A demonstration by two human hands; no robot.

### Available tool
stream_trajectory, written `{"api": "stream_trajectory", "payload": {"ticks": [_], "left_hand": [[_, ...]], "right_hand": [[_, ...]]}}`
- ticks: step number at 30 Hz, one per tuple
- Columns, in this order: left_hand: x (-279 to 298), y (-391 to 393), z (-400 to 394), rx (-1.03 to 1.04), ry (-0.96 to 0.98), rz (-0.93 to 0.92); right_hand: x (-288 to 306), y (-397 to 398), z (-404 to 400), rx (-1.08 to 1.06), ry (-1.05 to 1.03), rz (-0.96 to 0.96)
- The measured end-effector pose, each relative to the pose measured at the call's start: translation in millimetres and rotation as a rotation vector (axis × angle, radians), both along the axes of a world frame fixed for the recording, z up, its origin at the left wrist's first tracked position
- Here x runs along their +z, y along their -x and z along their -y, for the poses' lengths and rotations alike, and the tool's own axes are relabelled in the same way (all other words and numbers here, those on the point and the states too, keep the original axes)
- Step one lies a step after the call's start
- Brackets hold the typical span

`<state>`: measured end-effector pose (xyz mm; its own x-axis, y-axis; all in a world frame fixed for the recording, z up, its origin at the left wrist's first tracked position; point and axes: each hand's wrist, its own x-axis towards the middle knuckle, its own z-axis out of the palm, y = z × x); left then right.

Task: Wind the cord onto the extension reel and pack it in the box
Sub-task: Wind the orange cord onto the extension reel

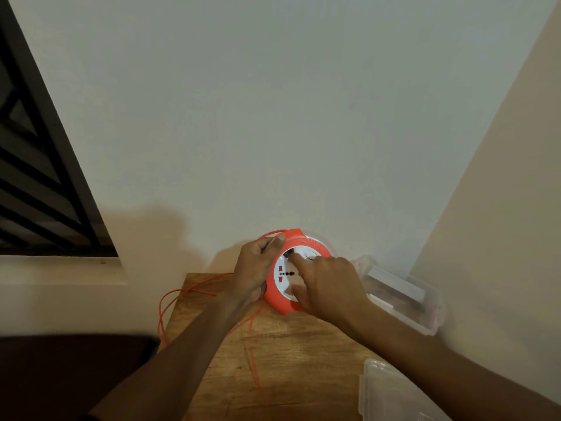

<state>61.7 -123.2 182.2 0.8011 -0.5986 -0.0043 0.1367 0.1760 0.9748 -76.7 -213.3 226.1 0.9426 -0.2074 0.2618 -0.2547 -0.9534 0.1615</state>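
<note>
**Both hands on the reel at the far end of the bench**

I see the extension reel, orange with a white socket face, held up on edge over the far end of the wooden bench, close to the wall. My left hand has a closed grip on the reel's left rim: the fingers curl around the edge and the thumb lies along the top of the orange ring. My right hand rests on the white face with the index finger stretched out and pressing near the centre, the other fingers loosely bent; that grip holds nothing, it only pushes.

The orange cord is mostly unwound. It leaves the reel at the left hand, loops over the bench's left edge and hangs down, and another strand runs toward me across the wood under my left forearm.

The clear plastic box sits open at the right of the reel, near the bench's far right corner, just beside my right hand. Its clear lid lies apart at the near right edge. A dark window grille fills the left side.
</note>
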Motion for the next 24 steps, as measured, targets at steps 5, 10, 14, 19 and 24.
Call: {"api": "stream_trajectory", "payload": {"ticks": [5,10,14,19,24], "left_hand": [[0,3,0,0.014,0.02,-0.03],[3,-2,-5,0.013,0.004,-0.025],[3,-2,-8,0.001,0.016,-0.033],[1,-2,-6,-0.005,-0.024,0.023],[-1,1,-4,-0.018,-0.035,0.026]], "right_hand": [[4,-9,-2,-0.172,-0.344,0.133],[4,1,4,0.136,0.001,0.015],[12,9,22,0.382,0.163,-0.173],[14,12,27,0.326,0.233,-0.229],[6,12,18,0.341,0.293,-0.2]]}}
